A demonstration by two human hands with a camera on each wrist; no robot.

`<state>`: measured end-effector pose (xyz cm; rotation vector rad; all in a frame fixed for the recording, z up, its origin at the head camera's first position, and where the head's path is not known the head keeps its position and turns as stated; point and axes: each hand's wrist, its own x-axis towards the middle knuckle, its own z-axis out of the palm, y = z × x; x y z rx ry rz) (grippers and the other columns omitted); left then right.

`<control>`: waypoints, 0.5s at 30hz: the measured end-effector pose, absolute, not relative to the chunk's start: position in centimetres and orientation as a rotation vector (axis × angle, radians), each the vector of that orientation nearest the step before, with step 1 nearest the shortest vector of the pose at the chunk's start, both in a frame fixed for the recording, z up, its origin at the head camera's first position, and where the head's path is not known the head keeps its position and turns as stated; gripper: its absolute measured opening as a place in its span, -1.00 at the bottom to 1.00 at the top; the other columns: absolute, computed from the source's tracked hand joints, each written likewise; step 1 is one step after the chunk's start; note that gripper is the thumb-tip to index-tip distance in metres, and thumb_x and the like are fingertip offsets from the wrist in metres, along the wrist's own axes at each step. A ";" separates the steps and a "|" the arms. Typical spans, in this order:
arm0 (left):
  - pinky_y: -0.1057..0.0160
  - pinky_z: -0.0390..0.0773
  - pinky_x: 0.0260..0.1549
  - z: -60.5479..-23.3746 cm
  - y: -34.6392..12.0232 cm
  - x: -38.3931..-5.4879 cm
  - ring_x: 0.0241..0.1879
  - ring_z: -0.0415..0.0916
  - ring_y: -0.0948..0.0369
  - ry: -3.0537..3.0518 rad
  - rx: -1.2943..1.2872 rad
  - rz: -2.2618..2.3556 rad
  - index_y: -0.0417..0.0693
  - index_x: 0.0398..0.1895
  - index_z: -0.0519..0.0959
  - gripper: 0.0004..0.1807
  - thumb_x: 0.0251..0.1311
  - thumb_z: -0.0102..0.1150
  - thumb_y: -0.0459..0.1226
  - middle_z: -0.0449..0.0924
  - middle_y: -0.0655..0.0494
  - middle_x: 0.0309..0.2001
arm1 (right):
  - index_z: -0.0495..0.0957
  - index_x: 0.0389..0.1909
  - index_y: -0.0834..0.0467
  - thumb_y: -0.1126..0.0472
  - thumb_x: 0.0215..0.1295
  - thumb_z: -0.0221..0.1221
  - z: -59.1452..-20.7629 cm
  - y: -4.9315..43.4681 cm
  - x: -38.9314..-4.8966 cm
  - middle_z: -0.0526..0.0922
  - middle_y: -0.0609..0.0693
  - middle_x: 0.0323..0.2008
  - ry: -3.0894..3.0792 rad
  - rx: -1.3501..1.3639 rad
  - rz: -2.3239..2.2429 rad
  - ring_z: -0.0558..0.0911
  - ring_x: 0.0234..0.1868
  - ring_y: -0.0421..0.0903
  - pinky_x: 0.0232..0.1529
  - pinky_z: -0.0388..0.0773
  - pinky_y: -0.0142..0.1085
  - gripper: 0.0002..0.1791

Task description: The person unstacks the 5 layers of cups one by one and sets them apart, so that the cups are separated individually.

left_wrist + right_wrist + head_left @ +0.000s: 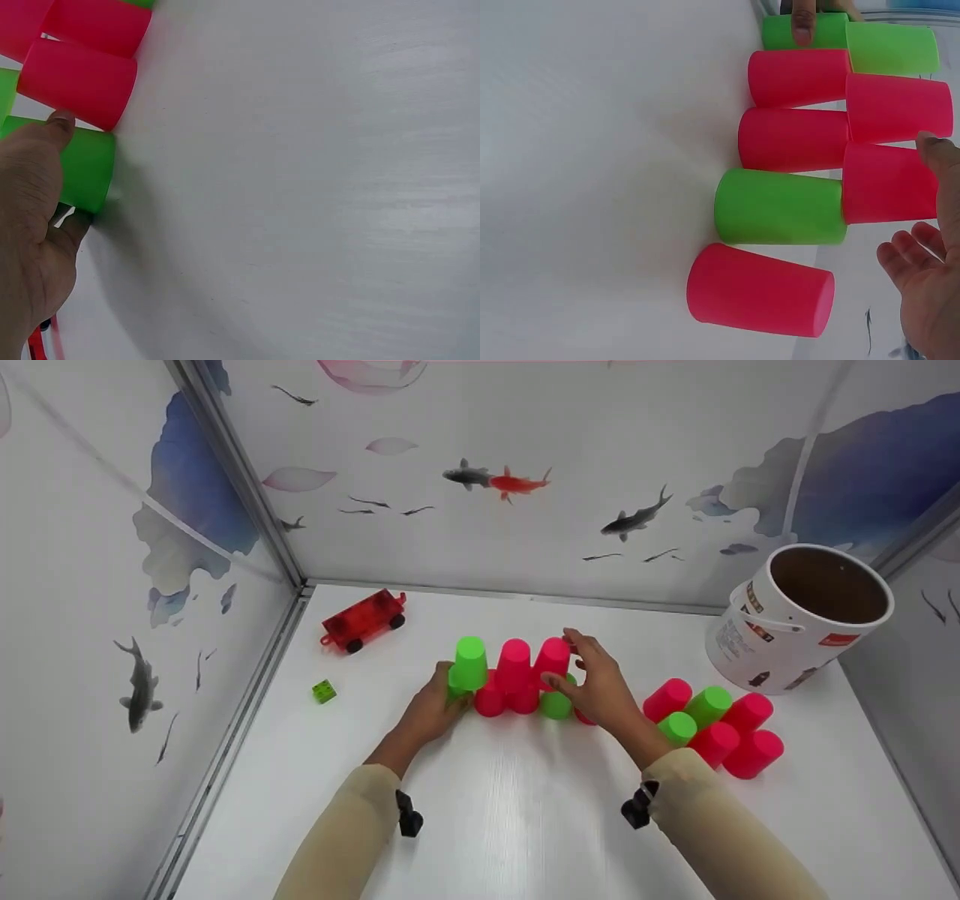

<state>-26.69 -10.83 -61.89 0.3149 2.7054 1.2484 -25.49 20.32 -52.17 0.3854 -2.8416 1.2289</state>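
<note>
Upside-down plastic cups stand in two tiers on the white table. Around the leftmost lower green cup my left hand is curled, thumb in front and fingers on the far side. An upper green cup sits above that hand, with an upper pink-red cup to its right. My right hand is at the rightmost upper pink-red cup, thumb at its side and the other fingers spread apart from it. A lower green cup and an outer pink-red cup stand below this hand.
Several more pink-red and green cups stand grouped beside my right forearm. Behind them is a white bucket. A red toy wagon and a small green block lie on the left. Printed walls border the table.
</note>
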 end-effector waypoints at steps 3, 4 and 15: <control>-0.20 0.52 0.48 -62.1 -10.8 -26.7 0.37 0.57 -0.03 2.714 0.313 1.246 0.07 0.53 0.19 -0.38 0.62 0.24 -0.07 0.60 -0.07 0.33 | 0.26 0.67 0.22 0.15 0.41 0.51 -52.4 20.0 -25.6 0.52 0.21 0.48 -2.841 0.365 1.241 0.54 0.52 0.25 0.46 0.61 0.14 -0.07; -0.20 0.52 0.47 -62.2 -10.8 -26.8 0.36 0.57 -0.04 2.717 0.316 1.245 0.07 0.53 0.19 -0.38 0.62 0.25 -0.07 0.60 -0.07 0.32 | 0.27 0.65 0.23 0.16 0.41 0.51 -52.4 20.0 -25.6 0.53 0.22 0.47 -2.841 0.360 1.241 0.55 0.51 0.26 0.45 0.61 0.15 -0.09; -0.20 0.51 0.50 -62.2 -10.9 -26.9 0.38 0.57 -0.03 2.709 0.304 1.236 0.07 0.55 0.19 -0.37 0.63 0.22 -0.03 0.59 -0.06 0.36 | 0.38 0.55 0.22 0.21 0.39 0.52 -51.2 21.1 -25.4 0.63 0.19 0.35 -2.749 0.343 1.264 0.65 0.40 0.22 0.37 0.69 0.09 -0.20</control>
